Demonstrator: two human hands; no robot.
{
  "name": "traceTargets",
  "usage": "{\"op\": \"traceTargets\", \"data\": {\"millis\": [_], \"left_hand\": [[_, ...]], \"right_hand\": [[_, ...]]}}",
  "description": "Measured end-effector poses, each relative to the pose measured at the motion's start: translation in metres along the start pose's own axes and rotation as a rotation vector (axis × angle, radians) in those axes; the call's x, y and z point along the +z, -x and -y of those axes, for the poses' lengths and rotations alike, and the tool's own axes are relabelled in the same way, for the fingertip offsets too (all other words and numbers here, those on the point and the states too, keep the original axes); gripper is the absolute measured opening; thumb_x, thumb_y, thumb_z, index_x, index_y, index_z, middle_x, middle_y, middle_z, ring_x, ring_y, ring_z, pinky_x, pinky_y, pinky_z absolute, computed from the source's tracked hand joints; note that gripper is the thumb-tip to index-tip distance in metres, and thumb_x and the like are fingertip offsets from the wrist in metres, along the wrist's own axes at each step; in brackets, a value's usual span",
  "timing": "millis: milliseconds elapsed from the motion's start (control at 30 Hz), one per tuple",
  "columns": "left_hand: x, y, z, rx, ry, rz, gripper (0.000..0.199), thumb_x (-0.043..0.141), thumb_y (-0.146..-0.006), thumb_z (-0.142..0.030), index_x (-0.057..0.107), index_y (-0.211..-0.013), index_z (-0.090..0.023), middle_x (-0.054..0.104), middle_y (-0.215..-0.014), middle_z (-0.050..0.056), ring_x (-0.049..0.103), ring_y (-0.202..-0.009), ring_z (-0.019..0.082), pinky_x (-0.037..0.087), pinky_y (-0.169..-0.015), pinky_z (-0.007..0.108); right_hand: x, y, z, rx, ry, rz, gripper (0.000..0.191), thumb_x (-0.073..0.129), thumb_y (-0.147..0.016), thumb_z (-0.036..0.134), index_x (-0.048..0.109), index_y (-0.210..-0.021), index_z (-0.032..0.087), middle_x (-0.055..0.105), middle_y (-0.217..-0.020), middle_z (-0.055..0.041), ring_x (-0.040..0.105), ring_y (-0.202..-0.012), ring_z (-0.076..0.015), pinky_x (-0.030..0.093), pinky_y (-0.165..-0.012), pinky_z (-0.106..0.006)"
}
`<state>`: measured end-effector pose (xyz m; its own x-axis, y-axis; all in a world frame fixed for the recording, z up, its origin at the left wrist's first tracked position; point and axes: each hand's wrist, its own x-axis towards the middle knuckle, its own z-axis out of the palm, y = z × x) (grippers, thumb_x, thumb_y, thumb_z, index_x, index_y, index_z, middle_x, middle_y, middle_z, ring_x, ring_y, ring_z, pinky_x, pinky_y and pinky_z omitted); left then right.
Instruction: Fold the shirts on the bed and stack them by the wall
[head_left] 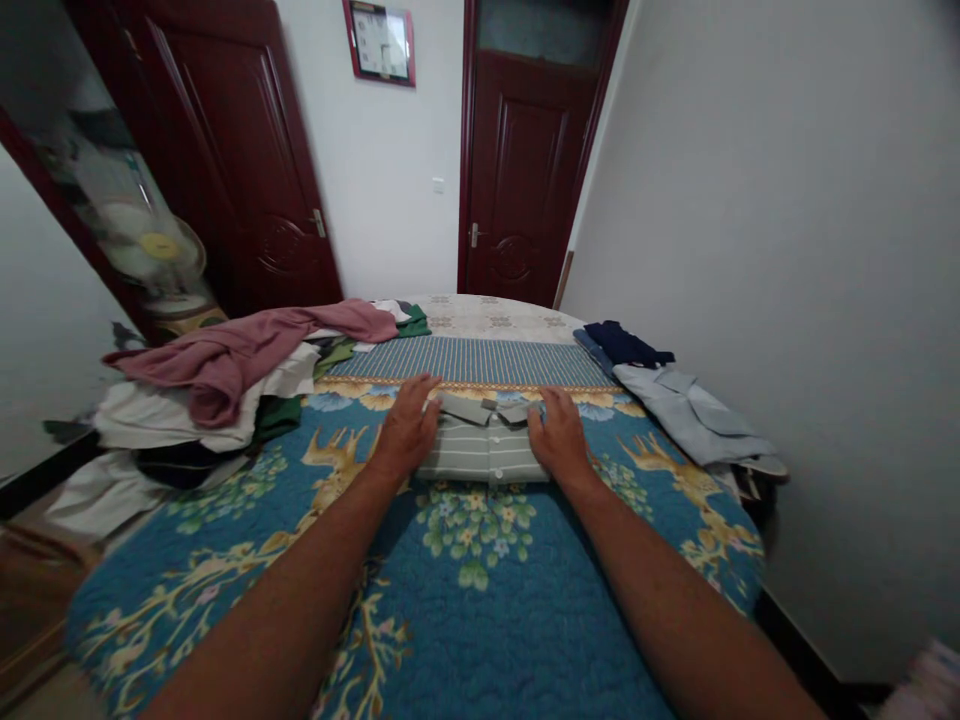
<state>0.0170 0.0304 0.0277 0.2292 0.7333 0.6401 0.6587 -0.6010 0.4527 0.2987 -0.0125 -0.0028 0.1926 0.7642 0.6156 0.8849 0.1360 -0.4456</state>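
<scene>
Forearms lead to left hand (406,428) and right hand (558,435), fingers flat, covering folded shirt (484,450) edges.

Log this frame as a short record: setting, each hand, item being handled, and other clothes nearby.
setting: bed with a blue floral quilt, in a room with two dark red doors
left hand: flat, palm down on the left edge of the folded shirt
right hand: flat, palm down on its right edge
handled item: grey-green striped shirt, folded, collar showing, lying on the quilt
left of it: loose clothes pile topped by a pink garment
right of it: folded light blue shirt, dark navy garment behind it
</scene>
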Motion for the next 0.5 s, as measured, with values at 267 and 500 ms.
{"op": "traceTargets", "data": {"millis": [267, 500], "left_hand": [[0.036, 0.031, -0.027, 0.045, -0.254, 0.55, 0.069, 0.037, -0.107, -0.061, 0.04, -0.165, -0.026, 0.032, -0.175, 0.012, 0.023, -0.163, 0.038, 0.024, -0.128, 0.065], [0.033, 0.026, 0.002, 0.001, -0.189, 0.316, 0.059, 0.041, -0.107, -0.044, 0.05, -0.155, -0.013, 0.044, -0.167, 0.019, 0.038, -0.157, 0.033, 0.032, -0.127, 0.054]], "right_hand": [[0.008, 0.027, 0.024, -0.085, 0.07, 0.443, 0.057, 0.041, -0.108, 0.048, 0.051, -0.157, 0.022, 0.037, -0.171, -0.0143, 0.027, -0.16, -0.039, 0.027, -0.124, -0.067], [0.01, 0.019, 0.008, -0.022, -0.109, 0.279, 0.06, 0.037, -0.106, 0.045, 0.055, -0.152, 0.012, 0.047, -0.164, -0.0197, 0.037, -0.156, -0.0318, 0.029, -0.128, -0.055]]}}
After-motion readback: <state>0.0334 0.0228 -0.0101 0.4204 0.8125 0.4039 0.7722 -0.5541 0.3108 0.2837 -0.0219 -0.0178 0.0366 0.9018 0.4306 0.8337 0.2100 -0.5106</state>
